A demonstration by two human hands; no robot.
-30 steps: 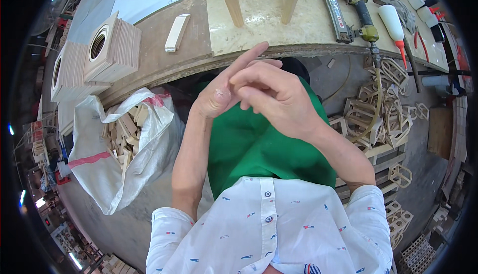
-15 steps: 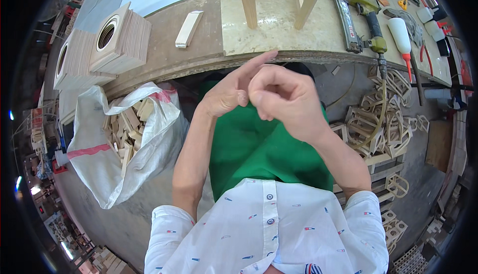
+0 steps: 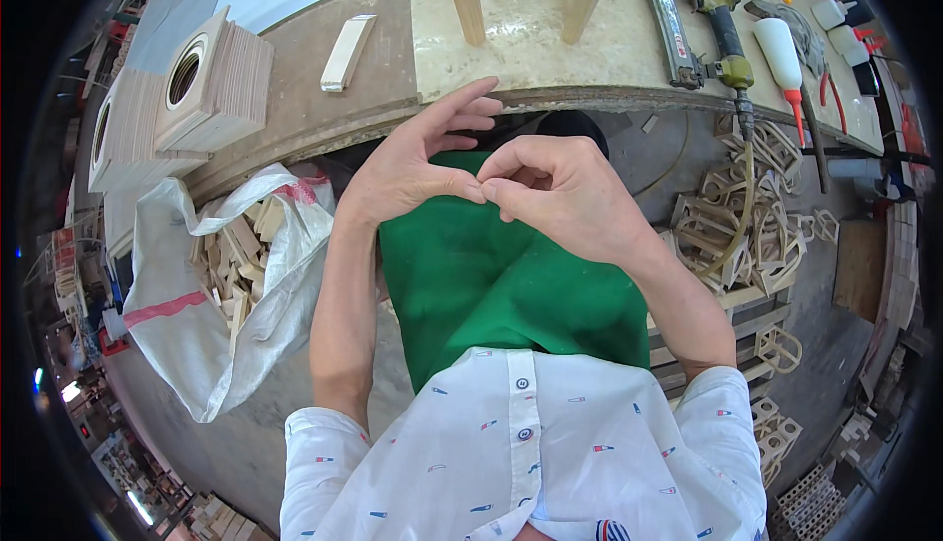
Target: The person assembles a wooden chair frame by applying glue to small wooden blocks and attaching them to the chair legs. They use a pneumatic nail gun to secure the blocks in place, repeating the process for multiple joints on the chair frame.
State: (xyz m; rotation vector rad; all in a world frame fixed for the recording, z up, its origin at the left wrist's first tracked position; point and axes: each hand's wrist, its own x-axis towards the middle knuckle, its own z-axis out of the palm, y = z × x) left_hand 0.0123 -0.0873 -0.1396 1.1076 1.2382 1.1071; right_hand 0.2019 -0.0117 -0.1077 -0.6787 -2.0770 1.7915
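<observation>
Over the green apron (image 3: pixel 501 295), just in front of the bench edge, my two hands meet. My left hand (image 3: pixel 413 168) is open, its fingers stretched out and the thumb pointing toward the other hand. Thumb and forefinger of my right hand (image 3: pixel 565 192) are pinched together right at the tip of the left thumb. Whether anything small lies in that pinch cannot be made out. Beyond them, on the bench (image 3: pixel 530 79), stand the legs of a wooden frame (image 3: pixel 465 0), and a short pale wood strip (image 3: pixel 348 53) lies to their left.
Stacks of wooden plates with round holes (image 3: pixel 221 79) stand at the bench's left. A nail gun (image 3: pixel 727 35) and a glue bottle (image 3: pixel 783 59) lie right. Below are a white sack (image 3: pixel 162 344) of wood offcuts and, opposite, a pile of wooden frames (image 3: pixel 737 217).
My left hand has turned and spread its fingers while shifting left. My right hand's pinch has come to the left thumb tip. The whole view has shifted slightly.
</observation>
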